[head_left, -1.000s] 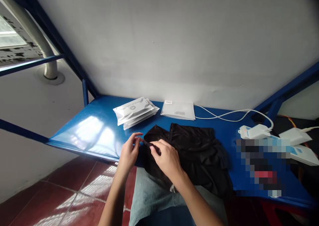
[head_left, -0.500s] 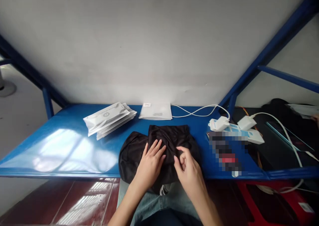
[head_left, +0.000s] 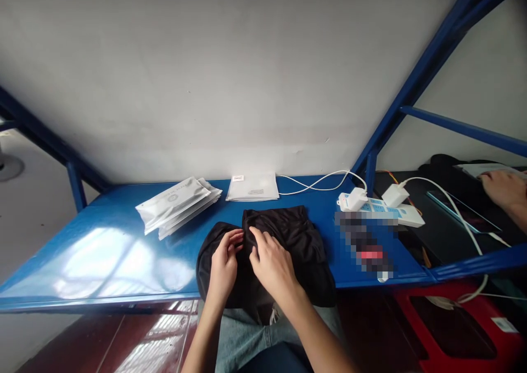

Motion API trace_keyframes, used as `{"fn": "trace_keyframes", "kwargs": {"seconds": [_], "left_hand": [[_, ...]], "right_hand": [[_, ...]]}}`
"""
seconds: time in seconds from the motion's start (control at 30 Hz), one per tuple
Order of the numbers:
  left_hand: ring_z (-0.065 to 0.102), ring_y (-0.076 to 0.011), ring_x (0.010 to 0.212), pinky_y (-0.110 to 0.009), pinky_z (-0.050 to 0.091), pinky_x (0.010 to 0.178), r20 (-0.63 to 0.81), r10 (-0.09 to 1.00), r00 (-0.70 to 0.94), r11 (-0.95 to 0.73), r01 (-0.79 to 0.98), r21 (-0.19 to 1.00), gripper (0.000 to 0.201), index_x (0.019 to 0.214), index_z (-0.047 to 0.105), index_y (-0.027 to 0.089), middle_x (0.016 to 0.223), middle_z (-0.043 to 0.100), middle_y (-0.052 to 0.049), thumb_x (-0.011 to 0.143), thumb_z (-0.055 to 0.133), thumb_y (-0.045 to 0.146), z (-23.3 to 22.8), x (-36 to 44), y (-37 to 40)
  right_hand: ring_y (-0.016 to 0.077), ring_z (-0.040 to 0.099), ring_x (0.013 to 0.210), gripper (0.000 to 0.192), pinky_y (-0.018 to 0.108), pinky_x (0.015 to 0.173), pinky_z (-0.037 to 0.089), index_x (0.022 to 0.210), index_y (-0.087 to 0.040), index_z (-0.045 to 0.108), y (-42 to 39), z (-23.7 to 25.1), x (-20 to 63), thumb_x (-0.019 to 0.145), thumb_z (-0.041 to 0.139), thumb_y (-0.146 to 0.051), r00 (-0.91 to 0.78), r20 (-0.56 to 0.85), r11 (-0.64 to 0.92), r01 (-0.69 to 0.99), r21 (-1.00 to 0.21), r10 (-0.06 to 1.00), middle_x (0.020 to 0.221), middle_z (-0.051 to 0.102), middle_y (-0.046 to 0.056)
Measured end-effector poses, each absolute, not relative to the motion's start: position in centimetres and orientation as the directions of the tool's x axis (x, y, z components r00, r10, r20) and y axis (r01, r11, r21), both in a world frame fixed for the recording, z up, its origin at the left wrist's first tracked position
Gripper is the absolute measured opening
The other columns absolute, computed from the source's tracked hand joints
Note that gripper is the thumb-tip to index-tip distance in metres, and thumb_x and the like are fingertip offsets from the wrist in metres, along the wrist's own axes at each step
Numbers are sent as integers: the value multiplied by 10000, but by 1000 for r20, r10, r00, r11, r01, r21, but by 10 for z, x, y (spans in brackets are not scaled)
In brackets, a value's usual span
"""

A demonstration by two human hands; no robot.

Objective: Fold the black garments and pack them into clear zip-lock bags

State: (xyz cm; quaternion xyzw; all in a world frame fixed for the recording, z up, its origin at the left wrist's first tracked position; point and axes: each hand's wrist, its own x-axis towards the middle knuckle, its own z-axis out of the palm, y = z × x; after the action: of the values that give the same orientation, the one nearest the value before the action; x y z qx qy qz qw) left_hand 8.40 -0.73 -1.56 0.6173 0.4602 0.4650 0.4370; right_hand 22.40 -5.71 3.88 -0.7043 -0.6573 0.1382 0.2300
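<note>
A black cloth garment point(head_left: 307, 247), folded over in part and creased, lies at the front edge of the blue table and hangs a little over it. My left hand point(head_left: 224, 260) is over its left part, fingers loosely curved and pointing right, with no cloth visibly gripped. Close beside it, my right hand point(head_left: 272, 256) rests on the middle of the garment near the fold's left edge. Its index finger and thumb are apart, and the other fingers bend down toward the cloth.
Several white printed packets point(head_left: 177, 203) lie stacked at the back left. A flat white pouch point(head_left: 253, 187) is against the wall. On the right are a white power strip point(head_left: 405, 215) with chargers, a blurred-out object point(head_left: 364, 247), a phone point(head_left: 463, 211) and another person's hand point(head_left: 504, 189).
My left hand has turned from lying flat on the cloth to fingers curved sideways, and shifted left. My right hand has moved left beside it. The other person's hand has come into fuller view.
</note>
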Motion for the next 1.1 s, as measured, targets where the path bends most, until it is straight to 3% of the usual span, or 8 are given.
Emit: {"fn": "trace_keyframes", "kwargs": {"seconds": [0.13, 0.23, 0.47, 0.63, 0.73, 0.83, 1.0, 1.1], "left_hand": [[669, -232, 1186, -407, 550, 1020, 291, 931, 221, -353, 340, 872, 328, 1259, 642, 214, 1261, 703, -104, 1033, 406, 228, 4, 102, -20], [631, -222, 1254, -408, 506, 1096, 369, 855, 365, -503, 404, 764, 345, 1313, 637, 245, 1335, 677, -89, 1051, 415, 220, 16, 129, -33], [555, -320, 1345, -529, 541, 1033, 330, 733, 595, -674, 573, 465, 293, 1257, 703, 261, 1451, 621, -74, 1025, 527, 227, 7, 189, -52], [635, -258, 1275, -437, 559, 1023, 294, 726, 621, -659, 507, 556, 267, 1213, 727, 274, 1404, 666, -52, 1039, 525, 258, 7, 181, -41], [697, -189, 1165, -312, 548, 1026, 337, 719, 608, -663, 453, 597, 272, 1188, 732, 246, 1272, 734, -54, 1043, 504, 222, 20, 159, -6], [723, -205, 1084, -302, 562, 972, 327, 761, 560, -647, 630, 428, 280, 1180, 736, 222, 1185, 762, -68, 1015, 515, 173, 35, 133, 48], [699, -286, 1141, -394, 525, 1033, 294, 801, 522, -595, 747, 297, 269, 1179, 745, 154, 1221, 740, -145, 998, 550, 198, 45, 104, 131], [694, -275, 1151, -359, 525, 1015, 246, 800, 547, -597, 766, 239, 230, 1132, 767, 177, 1213, 744, -135, 983, 603, 236, 40, 101, 152]], "right_hand": [[219, 665, 1214, 533, 365, 1023, 532, 1492, -306, 469, -63, 48, 265, 985, 393, -161, 97, 205, 93, 654, -751, 974, 1363, 676, 48], [211, 638, 1256, 417, 365, 1059, 507, 1399, -302, 542, -79, 47, 306, 1020, 376, -249, 202, 250, 95, 567, -818, 947, 1390, 661, 39], [298, 683, 1065, 352, 408, 820, 567, 1165, -281, 656, -117, 17, 356, 1017, 467, -538, 423, 182, -278, 808, -520, 888, 1196, 677, 88], [325, 672, 1092, 285, 403, 785, 572, 1172, -253, 616, -104, 13, 362, 960, 613, -443, 353, 138, -275, 875, -398, 925, 1174, 672, 106], [339, 644, 1214, 617, 430, 925, 553, 1457, -203, 448, -90, 21, 370, 896, 687, -299, 289, 65, -237, 876, -421, 955, 1291, 661, 147], [349, 600, 1305, 865, 441, 1024, 509, 1579, -131, 294, -76, 31, 378, 843, 731, -256, 255, -37, -245, 866, -437, 966, 1385, 621, 199], [347, 616, 1249, 558, 424, 1017, 504, 1337, -146, 608, -68, 42, 379, 805, 744, -242, 177, -88, -198, 903, -381, 980, 1271, 661, 163], [328, 637, 1176, 440, 413, 965, 533, 1254, -174, 666, -71, 43, 377, 822, 710, -245, 160, -42, -164, 903, -397, 986, 1197, 655, 141]]}}
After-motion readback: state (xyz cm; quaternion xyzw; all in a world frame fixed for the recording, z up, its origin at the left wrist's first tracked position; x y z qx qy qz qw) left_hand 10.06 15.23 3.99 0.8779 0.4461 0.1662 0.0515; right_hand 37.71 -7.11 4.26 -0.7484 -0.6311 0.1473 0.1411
